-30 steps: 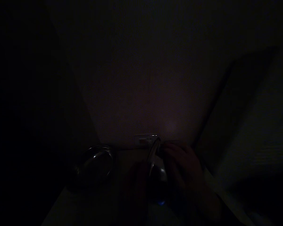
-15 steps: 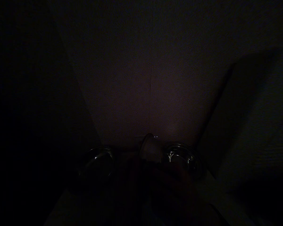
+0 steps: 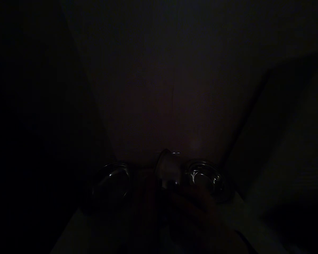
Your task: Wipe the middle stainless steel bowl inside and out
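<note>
The view is very dark, and only outlines and glints show. At the lower middle, a smooth cup-like object [image 3: 168,171] is tilted with its rounded rim away from me. My right hand [image 3: 193,204] comes from the lower right, its fingers curled against the near end of this object. Left of it, my left hand [image 3: 145,201] is a faint reddish shape close to the object; its fingers cannot be made out. A shiny round dish [image 3: 110,175] lies to the left of my hands. Another shiny round dish [image 3: 204,174] is beside my right hand, partly behind it.
A pale surface [image 3: 76,233] lies under the dishes. Beyond them rises a plain wall-like panel [image 3: 148,116] with a thin vertical seam. To the right stands a slanted dark-edged panel [image 3: 267,134]. The far left is black.
The view has shifted slightly, so the dishes and panels sit a little further right. The cup-like object has turned a little, and more of its near end shows above my right fingers.
</note>
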`<state>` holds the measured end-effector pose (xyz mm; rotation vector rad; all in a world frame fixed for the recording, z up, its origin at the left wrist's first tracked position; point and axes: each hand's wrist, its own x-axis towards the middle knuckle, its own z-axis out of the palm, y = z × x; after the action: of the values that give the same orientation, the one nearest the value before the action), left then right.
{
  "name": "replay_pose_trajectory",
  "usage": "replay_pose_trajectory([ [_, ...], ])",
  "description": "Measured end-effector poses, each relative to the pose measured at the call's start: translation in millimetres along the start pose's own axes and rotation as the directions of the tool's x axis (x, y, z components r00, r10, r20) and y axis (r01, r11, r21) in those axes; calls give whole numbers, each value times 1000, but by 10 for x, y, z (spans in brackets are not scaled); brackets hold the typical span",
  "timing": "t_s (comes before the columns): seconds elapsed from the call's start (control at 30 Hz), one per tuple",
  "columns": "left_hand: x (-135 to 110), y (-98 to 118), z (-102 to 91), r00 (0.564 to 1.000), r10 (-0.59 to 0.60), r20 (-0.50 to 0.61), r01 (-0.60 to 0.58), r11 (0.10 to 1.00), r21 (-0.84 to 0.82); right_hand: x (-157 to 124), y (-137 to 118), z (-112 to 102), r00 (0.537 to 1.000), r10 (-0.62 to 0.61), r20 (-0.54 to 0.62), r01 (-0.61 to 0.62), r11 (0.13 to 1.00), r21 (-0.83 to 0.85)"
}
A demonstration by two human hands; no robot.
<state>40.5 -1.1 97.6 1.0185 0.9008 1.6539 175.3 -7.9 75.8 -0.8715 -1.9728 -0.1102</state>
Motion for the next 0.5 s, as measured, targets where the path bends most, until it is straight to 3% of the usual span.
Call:
replay_pose_trajectory([
  [0.2,-51,-54,13,998,-55,4,54,997,51,132,188,-128,984,-172,-36,167,979,-119],
  [0.33,-93,-78,41,997,-77,11,76,995,67,254,222,-218,986,-145,-88,127,975,-181],
  [0.5,-48,-38,40,996,-84,-9,85,992,89,144,72,-102,984,-162,-79,149,978,-149],
])
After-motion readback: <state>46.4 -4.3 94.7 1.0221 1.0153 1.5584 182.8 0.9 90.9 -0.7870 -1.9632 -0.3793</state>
